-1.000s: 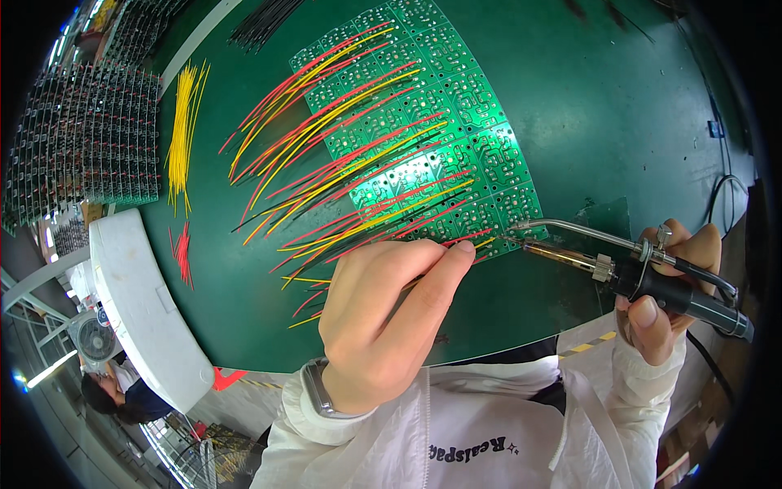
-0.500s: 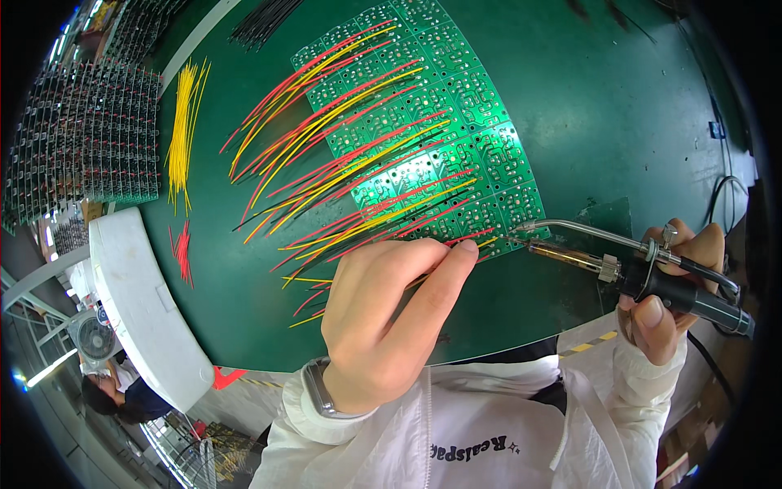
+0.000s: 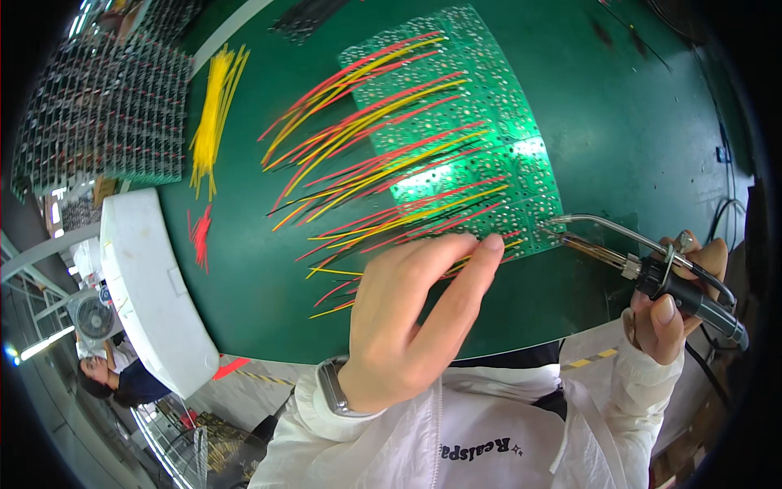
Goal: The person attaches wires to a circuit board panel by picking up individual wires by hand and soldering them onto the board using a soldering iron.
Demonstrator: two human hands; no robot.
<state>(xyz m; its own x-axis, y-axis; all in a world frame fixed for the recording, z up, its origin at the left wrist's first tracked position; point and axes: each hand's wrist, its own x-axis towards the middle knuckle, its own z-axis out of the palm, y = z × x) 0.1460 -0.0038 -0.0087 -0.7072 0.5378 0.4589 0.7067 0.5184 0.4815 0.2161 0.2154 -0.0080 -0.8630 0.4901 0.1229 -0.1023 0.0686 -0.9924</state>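
Note:
A green printed circuit board panel (image 3: 481, 106) lies on the green table, with rows of red, yellow and black wires (image 3: 391, 138) reaching left from it. At the panel's near edge, my left hand (image 3: 415, 318) pinches a thin wire between thumb and forefinger; the fingers partly hide it, and its colour is unclear. Red and yellow wire ends show just beyond the fingertips. My right hand (image 3: 672, 314) grips a black soldering iron (image 3: 680, 293) with a curved metal solder feed tube (image 3: 627, 228). Its tip is near the panel's near right corner, a little right of those wire ends.
Left of the panel lie a yellow wire bundle (image 3: 216, 114) and a small red wire bundle (image 3: 200, 236). Black wires (image 3: 305, 18) lie at the far side. Stacked boards (image 3: 106, 114) and a white curved case (image 3: 155, 285) stand at left. Another person (image 3: 122, 375) is in the background.
The view has shifted, so the panel and table appear farther right. The soldering iron's tip has drawn away to the right from the wire ends. My left hand keeps its pinch.

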